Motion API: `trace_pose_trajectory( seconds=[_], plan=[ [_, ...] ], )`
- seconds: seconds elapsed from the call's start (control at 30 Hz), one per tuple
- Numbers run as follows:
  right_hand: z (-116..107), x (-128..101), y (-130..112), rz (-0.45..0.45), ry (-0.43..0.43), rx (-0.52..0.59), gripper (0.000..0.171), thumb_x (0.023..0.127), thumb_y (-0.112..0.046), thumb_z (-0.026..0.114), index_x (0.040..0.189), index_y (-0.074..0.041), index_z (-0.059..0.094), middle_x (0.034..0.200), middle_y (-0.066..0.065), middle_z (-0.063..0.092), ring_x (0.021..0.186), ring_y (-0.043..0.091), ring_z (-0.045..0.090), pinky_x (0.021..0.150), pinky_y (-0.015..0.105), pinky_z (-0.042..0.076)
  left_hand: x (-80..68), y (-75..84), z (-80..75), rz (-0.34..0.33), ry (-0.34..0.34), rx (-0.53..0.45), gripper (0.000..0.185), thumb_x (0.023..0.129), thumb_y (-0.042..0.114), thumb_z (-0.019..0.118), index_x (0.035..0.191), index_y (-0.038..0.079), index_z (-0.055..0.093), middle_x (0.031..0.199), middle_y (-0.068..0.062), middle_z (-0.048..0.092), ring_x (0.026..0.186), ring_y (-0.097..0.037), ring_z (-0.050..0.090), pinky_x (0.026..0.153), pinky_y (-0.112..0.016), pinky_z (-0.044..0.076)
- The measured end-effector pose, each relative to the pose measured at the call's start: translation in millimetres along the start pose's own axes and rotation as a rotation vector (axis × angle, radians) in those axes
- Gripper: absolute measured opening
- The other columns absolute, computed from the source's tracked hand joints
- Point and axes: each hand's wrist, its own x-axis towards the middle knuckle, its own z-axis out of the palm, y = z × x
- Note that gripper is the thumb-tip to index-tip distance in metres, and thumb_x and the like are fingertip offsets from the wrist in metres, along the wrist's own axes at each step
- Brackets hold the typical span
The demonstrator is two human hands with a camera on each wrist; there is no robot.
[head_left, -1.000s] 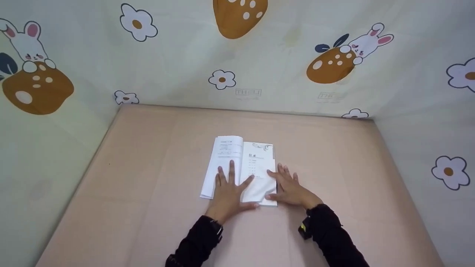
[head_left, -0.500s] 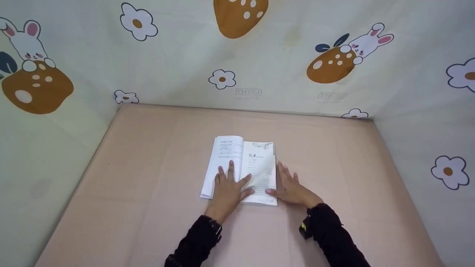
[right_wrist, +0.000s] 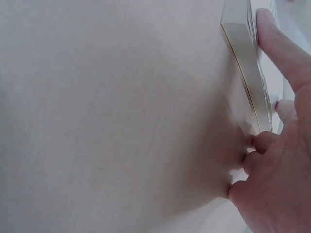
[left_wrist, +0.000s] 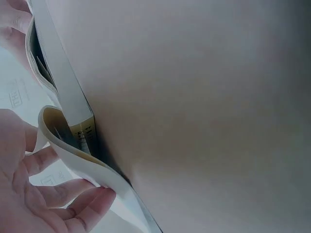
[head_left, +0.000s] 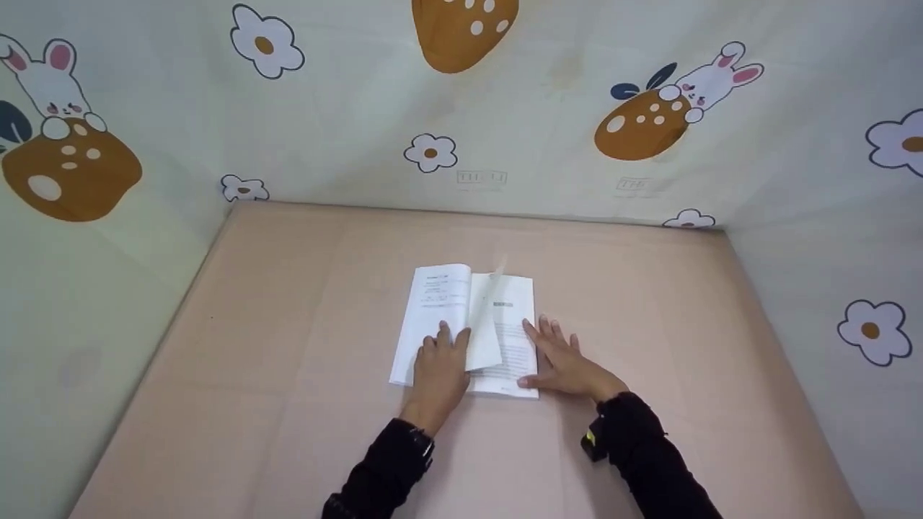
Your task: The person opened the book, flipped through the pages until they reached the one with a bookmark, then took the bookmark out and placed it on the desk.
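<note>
Where the pale pink table top meets its far edge, a light green cloth backdrop rises behind it and folds round both sides, printed with white flowers, rabbits and brown spotted shapes. An open book lies flat near the middle of this surface, its spine running away from the person, so its long axis points from the near edge toward the backdrop, with the page tops at the far end.

The left hand lies on the left-hand pages with its fingers bent round a single leaf, which stands up curved above the gutter; the left wrist view shows those fingers cupping the bowed paper. The right hand rests beside the book's right edge with fingers loosely spread, the thumb and fingertips touching the right-hand page and the block's side, gripping nothing. Dark sleeves cover both forearms.
</note>
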Motion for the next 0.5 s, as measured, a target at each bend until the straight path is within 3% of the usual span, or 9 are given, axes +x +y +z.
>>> trace_pose_trajectory(
  seconds=[0.13,0.2,0.37,0.5],
  plan=[
    [-0.2,0.0,-0.3,0.006,0.001,0.0,0.098,0.079,-0.049,0.067,0.151,-0.016,0.009,0.154,0.022,-0.01,0.141,0.039,-0.012,0.108,0.061,-0.011,-1.6,-0.4,2.1,0.006,0.108,0.03,0.048,0.077,-0.002,0.064,0.124,-0.004,0.051,0.114,-0.028,0.06,0.078,-0.035,0.061,0.063,-0.038,0.053],
    [-0.1,0.0,0.0,0.008,0.004,0.002,0.098,0.079,-0.048,0.068,0.151,-0.015,0.009,0.154,0.022,-0.01,0.141,0.039,-0.012,0.108,0.061,-0.012,-2.0,0.2,2.4,-0.005,0.13,0.026,0.05,0.08,-0.004,0.061,0.128,-0.008,0.046,0.113,-0.028,0.061,0.076,-0.033,0.062,0.059,-0.036,0.053],
    [0.8,0.4,0.4,0.016,0.003,0.018,0.098,0.079,-0.048,0.068,0.151,-0.016,0.01,0.154,0.021,-0.01,0.141,0.038,-0.012,0.109,0.059,-0.013,-1.6,2.0,0.9,-0.076,0.079,-0.028,0.065,0.083,-0.007,0.057,0.142,-0.006,0.028,0.123,-0.03,0.055,0.087,-0.034,0.061,0.061,-0.036,0.054],
    [1.1,0.8,-0.3,0.021,-0.008,0.028,0.099,0.078,-0.05,0.068,0.151,-0.018,0.009,0.154,0.019,-0.011,0.141,0.037,-0.014,0.109,0.058,-0.014,-1.2,0.8,-0.5,-0.115,-0.007,-0.061,0.077,0.081,-0.009,0.058,0.148,0.003,0.02,0.14,-0.033,0.034,0.094,-0.032,0.055,0.066,-0.033,0.051]
  ],
)
